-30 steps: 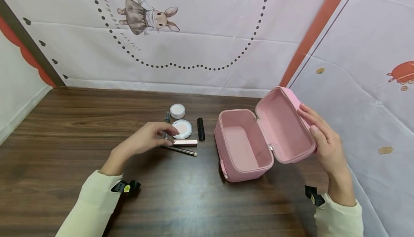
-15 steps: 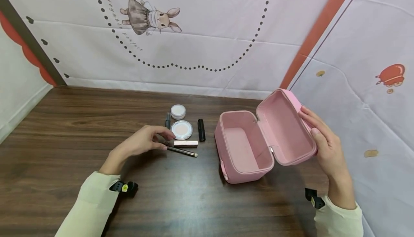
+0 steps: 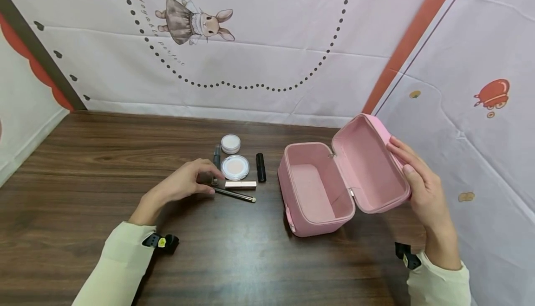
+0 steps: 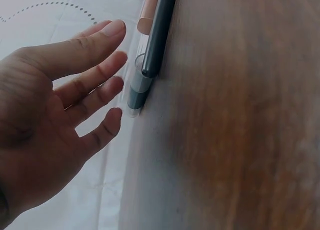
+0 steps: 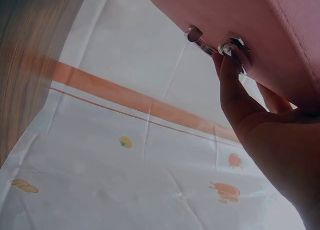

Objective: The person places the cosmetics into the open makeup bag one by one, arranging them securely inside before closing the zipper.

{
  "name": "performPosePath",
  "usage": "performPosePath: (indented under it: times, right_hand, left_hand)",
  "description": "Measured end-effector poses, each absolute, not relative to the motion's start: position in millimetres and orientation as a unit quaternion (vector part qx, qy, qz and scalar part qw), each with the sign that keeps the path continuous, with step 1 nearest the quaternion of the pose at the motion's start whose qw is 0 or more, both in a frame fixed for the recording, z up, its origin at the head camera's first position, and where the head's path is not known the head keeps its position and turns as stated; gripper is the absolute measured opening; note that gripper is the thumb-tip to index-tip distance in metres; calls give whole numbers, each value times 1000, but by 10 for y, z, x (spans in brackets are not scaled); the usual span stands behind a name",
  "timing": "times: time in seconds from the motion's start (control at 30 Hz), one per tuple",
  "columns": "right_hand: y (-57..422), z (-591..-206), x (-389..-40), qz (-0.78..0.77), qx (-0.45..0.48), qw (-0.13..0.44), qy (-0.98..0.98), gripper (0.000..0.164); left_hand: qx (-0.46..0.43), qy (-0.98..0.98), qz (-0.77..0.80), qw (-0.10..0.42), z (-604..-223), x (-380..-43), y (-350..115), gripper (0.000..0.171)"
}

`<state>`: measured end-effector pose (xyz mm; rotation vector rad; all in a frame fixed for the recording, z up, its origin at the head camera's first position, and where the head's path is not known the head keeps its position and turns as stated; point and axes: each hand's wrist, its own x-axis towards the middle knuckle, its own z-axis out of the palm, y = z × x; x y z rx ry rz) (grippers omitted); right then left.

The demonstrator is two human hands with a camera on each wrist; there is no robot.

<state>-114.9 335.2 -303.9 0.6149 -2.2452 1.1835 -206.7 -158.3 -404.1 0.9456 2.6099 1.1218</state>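
In the head view my left hand (image 3: 188,179) hovers over the left ends of a slim dark stick with a pale tip (image 3: 236,195) and a tube with a shiny rose-gold cap (image 3: 240,185). The left wrist view shows its fingers spread and loosely bent, apart from the dark stick (image 4: 162,35), with nothing between them. On the right, my right hand (image 3: 422,187) holds the raised lid (image 3: 363,162) of a pink makeup case (image 3: 311,190), thumb at the lid's edge. Its fingers reach the metal fittings (image 5: 232,48) on the lid's outer side. Inside, the case is bare.
Behind the left fingers lie a round compact (image 3: 235,167), a small white-lidded jar (image 3: 231,143) and a dark grey stick (image 3: 217,155). A black tube (image 3: 261,167) lies between them and the case. A printed cloth (image 3: 267,55) hangs behind the wooden table (image 3: 234,259).
My left hand has drawn back slightly to the left, its fingertips leaving the compact and the rose-gold cap in fuller sight. The right hand still holds the lid up.
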Motion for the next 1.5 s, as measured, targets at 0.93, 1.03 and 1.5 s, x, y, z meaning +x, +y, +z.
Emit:
performPosePath:
  times: [0.93, 1.03, 1.5]
  right_hand:
    - [3348, -3029, -1158, 441, 232, 262, -826, 38]
    - [3348, -3031, -1153, 444, 232, 262, -825, 38]
    - [3359, -3039, -1147, 439, 227, 262, -829, 38]
  left_hand:
    - [336, 887, 301, 98, -4079, -1993, -1525, 28]
    - [345, 905, 242, 66, -4035, -1956, -1472, 27]
    - [362, 889, 258, 108, -4005, -1924, -1426, 28]
